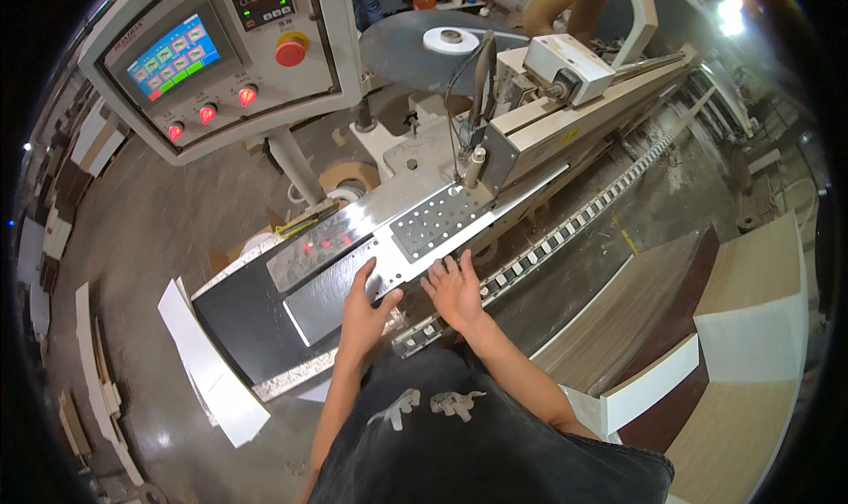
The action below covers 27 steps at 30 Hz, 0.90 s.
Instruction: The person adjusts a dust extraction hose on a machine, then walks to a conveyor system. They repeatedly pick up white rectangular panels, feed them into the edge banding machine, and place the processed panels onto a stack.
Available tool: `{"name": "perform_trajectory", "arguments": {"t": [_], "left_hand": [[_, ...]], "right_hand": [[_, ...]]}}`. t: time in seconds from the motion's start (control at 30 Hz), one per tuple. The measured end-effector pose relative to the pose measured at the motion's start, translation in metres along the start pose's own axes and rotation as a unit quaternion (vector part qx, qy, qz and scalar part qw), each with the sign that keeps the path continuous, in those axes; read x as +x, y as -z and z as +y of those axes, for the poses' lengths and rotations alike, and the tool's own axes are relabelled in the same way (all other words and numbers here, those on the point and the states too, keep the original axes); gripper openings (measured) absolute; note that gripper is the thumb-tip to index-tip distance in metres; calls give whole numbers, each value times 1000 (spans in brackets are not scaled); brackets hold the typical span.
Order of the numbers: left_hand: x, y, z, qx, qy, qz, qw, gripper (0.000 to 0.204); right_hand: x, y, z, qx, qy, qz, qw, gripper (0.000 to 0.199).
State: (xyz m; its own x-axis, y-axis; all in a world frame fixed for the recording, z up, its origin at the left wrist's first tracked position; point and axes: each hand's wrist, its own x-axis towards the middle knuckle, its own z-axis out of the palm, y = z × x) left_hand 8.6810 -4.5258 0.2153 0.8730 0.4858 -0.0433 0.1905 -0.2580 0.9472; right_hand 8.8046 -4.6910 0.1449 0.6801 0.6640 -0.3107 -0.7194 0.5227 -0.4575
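My left hand [360,317] rests at the front edge of a brushed metal plate [327,299] on the machine bed, its index finger and thumb apart. To its right, my right hand [456,297] is open, palm partly turned up and fingers spread. Its fingertips are close to the front edge of a white strip [512,205] that runs along the bed toward the machine head; whether they touch it I cannot tell. Behind the hands lies a dark plate with light dots [442,225]. Neither hand visibly holds anything.
A control panel [344,71] with a lit screen and a red stop button [291,50] stands at upper left. A roller track [565,232] runs along the right side. Stacked boards [751,274] fill the right; white sheets [212,363] lie at left. A white roll [450,39] sits behind.
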Motion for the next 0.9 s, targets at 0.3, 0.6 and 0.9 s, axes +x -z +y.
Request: {"name": "perform_trajectory", "arguments": {"t": [0.3, 0.6, 0.9], "left_hand": [[-101, 116, 191, -580, -301, -270, 707, 71], [-126, 67, 241, -618, -230, -571, 489, 51], [-217, -41, 286, -634, -175, -536, 529, 47]], "right_hand": [[-34, 35, -46, -37, 167, 111, 979, 109], [-283, 129, -13, -225, 233, 468, 822, 47], [-498, 308, -27, -429, 184, 826, 317, 62]]}}
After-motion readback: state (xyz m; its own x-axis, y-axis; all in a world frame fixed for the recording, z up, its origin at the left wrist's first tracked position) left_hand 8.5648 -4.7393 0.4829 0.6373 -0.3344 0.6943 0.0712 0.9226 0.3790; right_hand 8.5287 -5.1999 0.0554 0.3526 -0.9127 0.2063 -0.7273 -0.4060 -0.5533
